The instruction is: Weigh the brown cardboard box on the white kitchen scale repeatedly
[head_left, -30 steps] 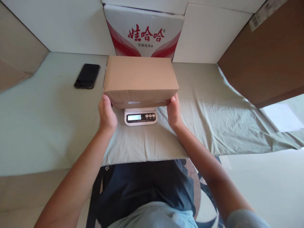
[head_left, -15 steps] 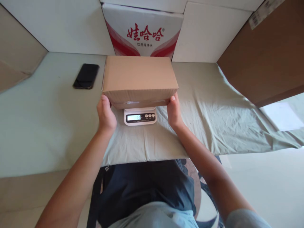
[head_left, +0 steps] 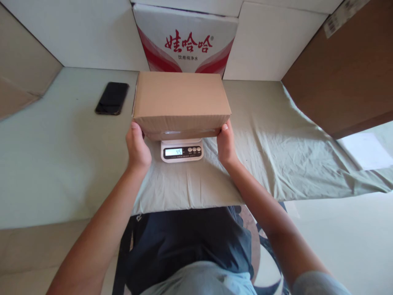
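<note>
A brown cardboard box [head_left: 182, 96] sits over a small white digital scale [head_left: 183, 159], hiding the scale's platform. The scale's lit display seems to read 45. At the box's near left corner, my left hand [head_left: 138, 143] is closed, its thumb on the front face and its other fingers hidden under or behind the box. My right hand [head_left: 226, 143] grips the near right corner in the same way. Clear tape runs across the lower part of the box's front face.
A black smartphone [head_left: 112, 98] lies left of the box on the green cloth [head_left: 260, 135]. Behind stands a white carton [head_left: 187, 30] with red lettering. A large brown carton [head_left: 344, 78] borders the right, with white paper [head_left: 365, 149] near it. Another carton [head_left: 21, 65] stands at the left.
The scale's reading has gone from about 17 to about 45. Both hands and the box have stayed almost in place.
</note>
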`<action>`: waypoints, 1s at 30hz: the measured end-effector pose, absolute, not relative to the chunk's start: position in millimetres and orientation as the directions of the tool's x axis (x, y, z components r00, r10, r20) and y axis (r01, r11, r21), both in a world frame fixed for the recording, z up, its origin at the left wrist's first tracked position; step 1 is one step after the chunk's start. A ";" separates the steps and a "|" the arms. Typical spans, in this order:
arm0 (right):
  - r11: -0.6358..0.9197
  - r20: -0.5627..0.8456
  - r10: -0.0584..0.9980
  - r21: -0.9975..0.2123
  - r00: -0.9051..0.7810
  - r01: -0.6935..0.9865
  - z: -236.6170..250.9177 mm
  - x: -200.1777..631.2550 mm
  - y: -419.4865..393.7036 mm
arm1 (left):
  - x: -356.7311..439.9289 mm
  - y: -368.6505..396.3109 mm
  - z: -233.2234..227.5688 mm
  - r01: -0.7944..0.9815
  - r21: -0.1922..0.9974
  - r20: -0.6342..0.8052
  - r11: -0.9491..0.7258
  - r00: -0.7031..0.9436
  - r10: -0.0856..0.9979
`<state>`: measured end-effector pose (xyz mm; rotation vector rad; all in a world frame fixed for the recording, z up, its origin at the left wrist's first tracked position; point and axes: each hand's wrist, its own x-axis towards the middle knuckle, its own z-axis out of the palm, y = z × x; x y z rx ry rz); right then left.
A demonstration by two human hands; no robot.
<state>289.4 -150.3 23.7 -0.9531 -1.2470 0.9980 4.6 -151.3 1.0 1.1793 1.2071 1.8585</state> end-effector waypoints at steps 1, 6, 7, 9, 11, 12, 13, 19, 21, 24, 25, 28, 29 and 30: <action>0.295 0.292 0.955 -0.953 0.052 -0.067 23.6 289.3 -150.2 | 7.0 -152.7 3.4 -0.005 0.913 0.366 -0.408 -0.434 0.823; 0.326 0.317 0.944 -0.939 0.095 -0.111 23.3 288.1 -150.0 | 13.7 -155.2 14.9 -0.044 0.891 0.390 -0.451 -0.432 0.813; 0.328 0.316 0.942 -0.936 0.111 -0.125 23.7 287.7 -150.4 | 13.2 -154.8 16.5 -0.062 0.889 0.390 -0.454 -0.420 0.820; 0.324 0.305 0.943 -0.934 0.137 -0.151 24.7 287.2 -151.1 | 10.4 -153.1 18.3 -0.084 0.891 0.379 -0.446 -0.405 0.832; 0.311 0.284 0.946 -0.933 0.158 -0.183 25.6 287.7 -150.9 | 5.9 -150.1 18.0 -0.101 0.903 0.348 -0.418 -0.400 0.848; 0.301 0.270 0.948 -0.933 0.169 -0.199 25.6 288.4 -150.1 | 3.3 -148.1 17.0 -0.111 0.909 0.329 -0.401 -0.398 0.856; 0.287 0.252 0.951 -0.934 0.179 -0.211 25.3 289.5 -148.8 | 0.7 -145.9 15.8 -0.121 0.914 0.313 -0.387 -0.397 0.863; 0.255 0.222 0.960 -0.943 0.169 -0.213 19.2 298.2 -136.8 | -9.5 -135.2 10.0 -0.197 0.906 0.267 -0.375 -0.424 0.866; 0.271 0.242 0.958 -0.940 0.152 -0.207 16.8 300.0 -134.2 | -9.0 -134.8 11.7 -0.217 0.906 0.252 -0.363 -0.412 0.876; 0.278 0.251 0.957 -0.937 0.147 -0.210 13.7 301.3 -131.7 | -4.7 -135.3 16.0 -0.215 0.913 0.251 -0.348 -0.377 0.892; 0.276 0.248 0.958 -0.938 0.147 -0.212 12.9 301.4 -131.1 | -2.4 -135.4 17.3 -0.211 0.914 0.256 -0.347 -0.363 0.896; 0.264 0.233 0.960 -0.940 0.158 -0.216 11.9 299.8 -130.1 | 5.2 -135.4 19.7 -0.196 0.909 0.282 -0.368 -0.360 0.889; 0.262 0.229 0.959 -0.941 0.165 -0.214 12.0 298.7 -130.0 | 7.7 -135.3 20.0 -0.193 0.905 0.292 -0.379 -0.365 0.884; 0.262 0.229 0.958 -0.942 0.170 -0.208 12.1 297.4 -130.1 | 9.8 -135.2 20.0 -0.190 0.902 0.301 -0.387 -0.368 0.880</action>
